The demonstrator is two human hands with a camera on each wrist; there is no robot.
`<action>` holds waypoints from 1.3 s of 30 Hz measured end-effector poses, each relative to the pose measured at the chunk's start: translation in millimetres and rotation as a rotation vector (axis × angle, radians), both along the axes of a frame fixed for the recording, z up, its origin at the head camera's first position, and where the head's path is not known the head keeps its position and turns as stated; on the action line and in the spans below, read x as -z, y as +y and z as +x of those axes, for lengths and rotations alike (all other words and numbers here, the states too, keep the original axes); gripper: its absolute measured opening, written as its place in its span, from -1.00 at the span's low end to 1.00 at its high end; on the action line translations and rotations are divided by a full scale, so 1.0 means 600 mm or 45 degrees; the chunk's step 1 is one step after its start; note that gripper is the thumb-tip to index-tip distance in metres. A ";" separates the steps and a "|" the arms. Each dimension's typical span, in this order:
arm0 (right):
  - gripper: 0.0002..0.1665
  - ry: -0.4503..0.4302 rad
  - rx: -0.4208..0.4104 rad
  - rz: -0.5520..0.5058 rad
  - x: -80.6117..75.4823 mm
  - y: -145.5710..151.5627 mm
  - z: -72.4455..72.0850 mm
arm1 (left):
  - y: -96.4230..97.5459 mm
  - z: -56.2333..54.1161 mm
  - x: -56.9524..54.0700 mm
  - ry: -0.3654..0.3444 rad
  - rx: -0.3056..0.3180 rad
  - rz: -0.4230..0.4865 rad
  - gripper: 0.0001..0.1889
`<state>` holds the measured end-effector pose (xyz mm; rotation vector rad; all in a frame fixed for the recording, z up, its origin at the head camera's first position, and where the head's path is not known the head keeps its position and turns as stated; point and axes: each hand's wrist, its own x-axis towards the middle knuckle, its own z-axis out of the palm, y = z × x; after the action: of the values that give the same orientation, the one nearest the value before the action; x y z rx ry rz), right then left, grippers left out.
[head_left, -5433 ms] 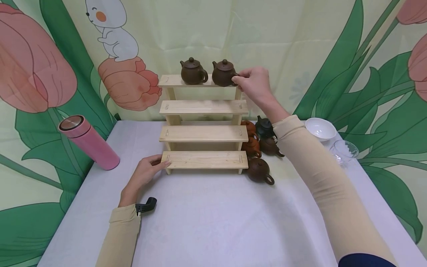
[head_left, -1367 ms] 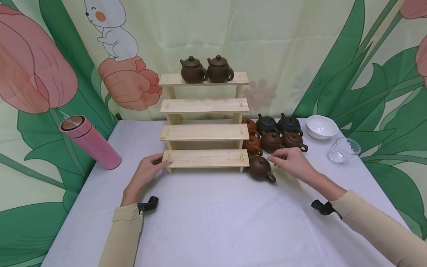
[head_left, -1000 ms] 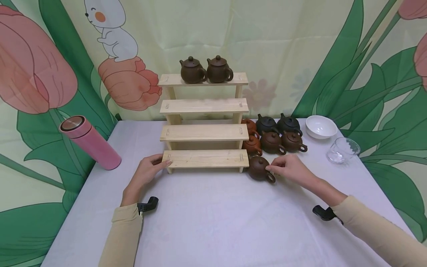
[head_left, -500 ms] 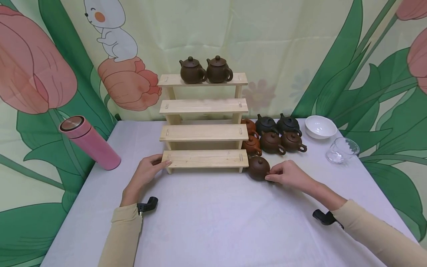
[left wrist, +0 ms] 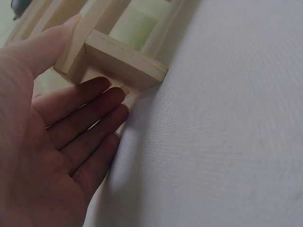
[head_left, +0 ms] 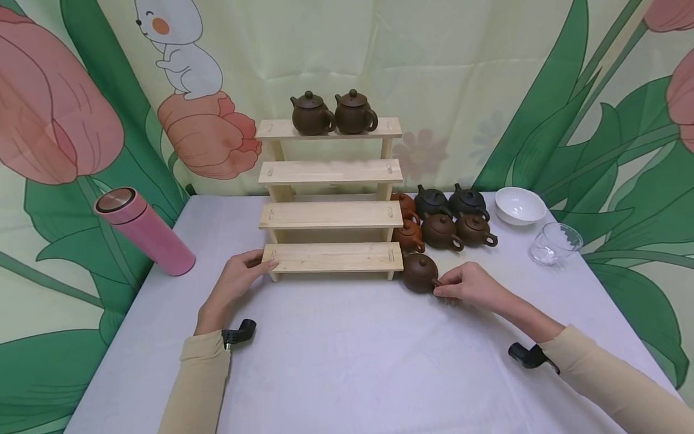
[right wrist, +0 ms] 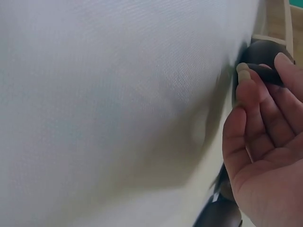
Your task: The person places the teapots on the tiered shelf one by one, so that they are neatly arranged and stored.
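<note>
A dark brown teapot (head_left: pixel 420 273) sits on the cloth by the right end of the lowest step of a tiered wooden display stand (head_left: pixel 332 259). My right hand (head_left: pixel 472 284) pinches its handle between thumb and fingers; the handle (right wrist: pixel 266 74) shows dark between them in the right wrist view. At the stand's lower left end, my left hand (head_left: pixel 234 283) holds the board, thumb on top and fingers (left wrist: pixel 90 111) beneath beside the leg. Two dark brown teapots, one at left (head_left: pixel 311 113) and one at right (head_left: pixel 355 112), stand side by side on the top step.
Several more teapots crowd right of the stand: orange-red (head_left: pixel 409 235), black (head_left: pixel 468 201) and brown (head_left: pixel 441 231). Farther right are a white bowl (head_left: pixel 520 206) and a clear glass cup (head_left: pixel 555 244). A pink tumbler (head_left: pixel 146 232) stands at the left. A printed curtain (head_left: pixel 450 78) hangs behind.
Earlier my right hand set the second teapot on the top step. It then came down to the front brown teapot and took its handle. The left hand has stayed at the stand.
</note>
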<state>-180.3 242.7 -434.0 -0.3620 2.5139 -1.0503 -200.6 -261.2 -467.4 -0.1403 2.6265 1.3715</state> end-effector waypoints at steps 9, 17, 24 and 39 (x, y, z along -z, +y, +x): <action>-0.82 -0.014 0.074 -0.012 0.003 -0.005 0.008 | 0.000 0.003 0.001 -0.001 0.004 -0.012 -0.10; -0.83 0.016 0.078 0.003 0.001 -0.005 0.010 | 0.000 0.003 -0.004 0.001 0.007 -0.016 -0.13; -0.83 0.022 0.107 0.015 -0.002 0.000 0.010 | -0.001 0.003 -0.002 0.002 0.009 -0.011 -0.13; -0.80 0.074 0.093 0.000 -0.027 0.007 0.003 | 0.000 0.002 -0.002 0.008 -0.004 0.033 -0.12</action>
<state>-178.6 246.8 -417.8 -0.3069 2.5962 -1.0820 -199.5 -261.2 -466.1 -0.1367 2.6134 1.4087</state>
